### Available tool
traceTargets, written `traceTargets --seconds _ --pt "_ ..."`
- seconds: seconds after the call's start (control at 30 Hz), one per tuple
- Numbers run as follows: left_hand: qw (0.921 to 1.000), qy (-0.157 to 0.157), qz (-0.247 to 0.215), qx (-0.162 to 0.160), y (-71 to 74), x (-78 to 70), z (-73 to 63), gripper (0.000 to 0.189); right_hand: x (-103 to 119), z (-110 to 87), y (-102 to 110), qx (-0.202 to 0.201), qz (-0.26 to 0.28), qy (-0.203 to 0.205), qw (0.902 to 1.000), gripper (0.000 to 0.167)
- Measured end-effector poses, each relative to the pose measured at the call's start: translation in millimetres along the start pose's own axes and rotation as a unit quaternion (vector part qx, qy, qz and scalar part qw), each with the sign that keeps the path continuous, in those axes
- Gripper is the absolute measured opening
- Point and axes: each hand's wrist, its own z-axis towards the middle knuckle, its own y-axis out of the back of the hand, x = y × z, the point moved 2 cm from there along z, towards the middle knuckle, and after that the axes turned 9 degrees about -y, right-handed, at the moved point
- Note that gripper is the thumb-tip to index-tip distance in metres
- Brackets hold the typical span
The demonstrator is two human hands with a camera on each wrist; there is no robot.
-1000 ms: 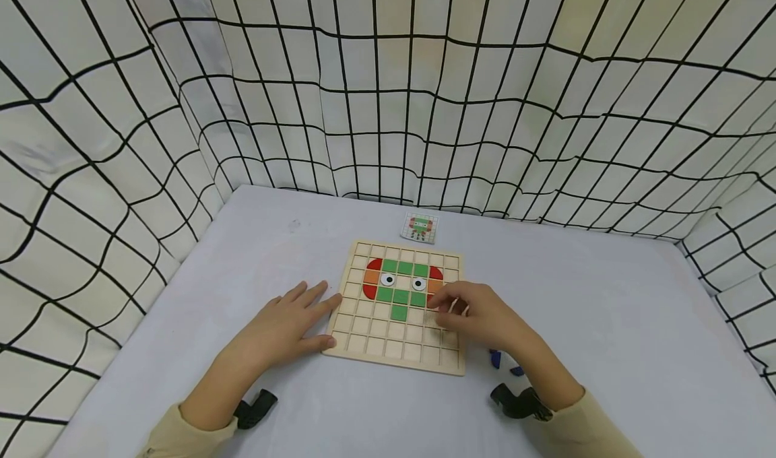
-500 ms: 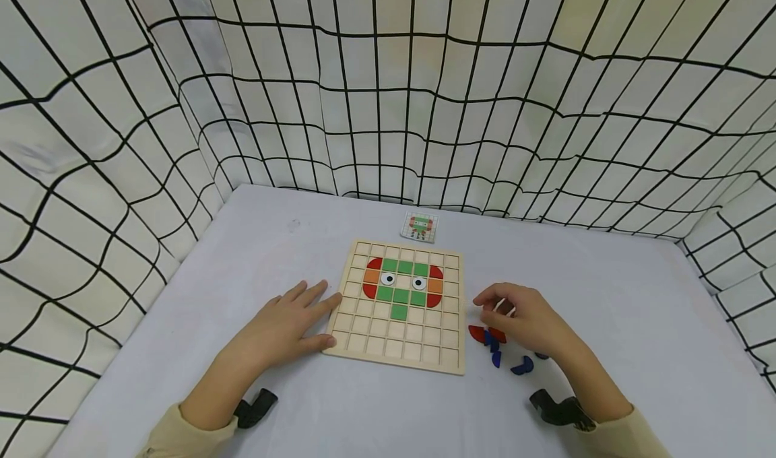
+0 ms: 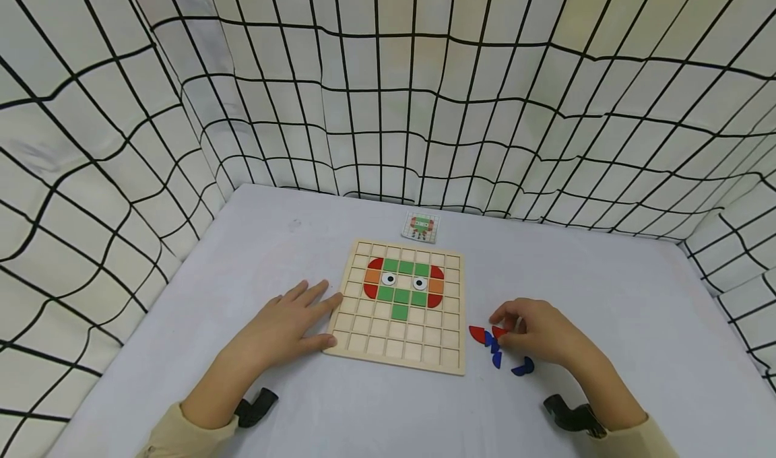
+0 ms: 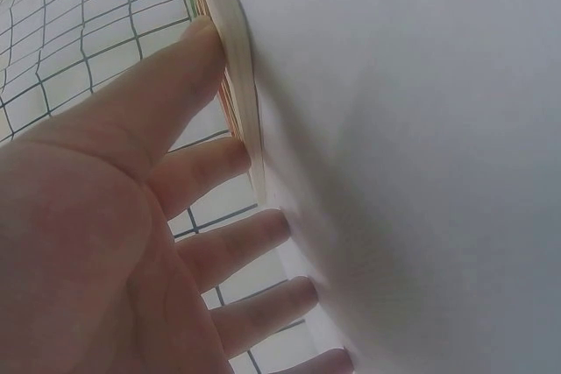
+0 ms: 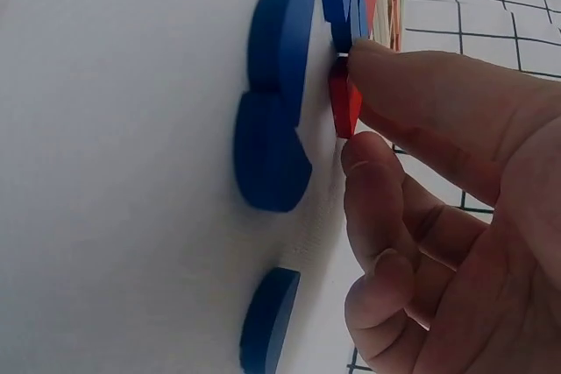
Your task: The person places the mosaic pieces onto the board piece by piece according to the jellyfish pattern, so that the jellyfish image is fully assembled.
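Observation:
My left hand [image 3: 287,326] lies spread with straight fingers at the left edge of the wooden grid board [image 3: 376,347]. In the left wrist view its thumb and index finger touch the board's edge [image 4: 241,67]. Beyond the board's right side, my right hand [image 3: 536,330] has curled fingers, with thumb and index finger at a red quarter-circle piece [image 5: 344,98], which they appear to pinch on the table. Another red piece [image 3: 477,335] and several blue pieces [image 3: 497,360] lie close by. Green squares [image 3: 399,312], red and orange pieces and two eye pieces [image 3: 419,283] form a face on the board.
A small picture card [image 3: 420,227] with a similar face pattern lies behind the board. Black netting [image 3: 376,135] over white sheeting walls the table [image 3: 606,296] at the back and sides. More blue pieces [image 5: 276,151] lie beneath my right hand.
My right hand has left the board, where a red piece now shows at the face's lower right corner, and moved right, then down to the loose red piece. The left hand stays put.

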Motion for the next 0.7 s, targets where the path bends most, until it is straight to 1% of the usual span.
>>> traceTargets --seconds 0.03,0.27,0.43,0.53,0.7 --pt "1.0 -0.001 0.001 0.0 -0.3 0.1 0.2 0.072 -0.4 0.1 0.0 0.0 0.0 -0.003 1.0 0.02" --pt "1.0 -0.002 0.005 0.0 -1.0 0.5 0.6 0.072 -4.3 1.3 -0.7 0.01 0.009 0.013 0.9998 0.014" --pt "1.0 0.0 0.002 0.001 -0.4 0.4 0.6 0.072 -5.4 3.1 -1.9 0.017 0.016 0.013 0.9997 0.016" --pt "1.0 0.0 0.002 0.002 -0.3 0.5 0.2 0.072 -5.6 3.5 -2.2 0.019 0.017 0.02 0.9995 0.016" --pt "1.0 0.0 0.001 0.001 0.3 0.6 -0.4 0.072 -5.7 3.9 -2.0 0.042 0.039 0.026 0.998 0.014"
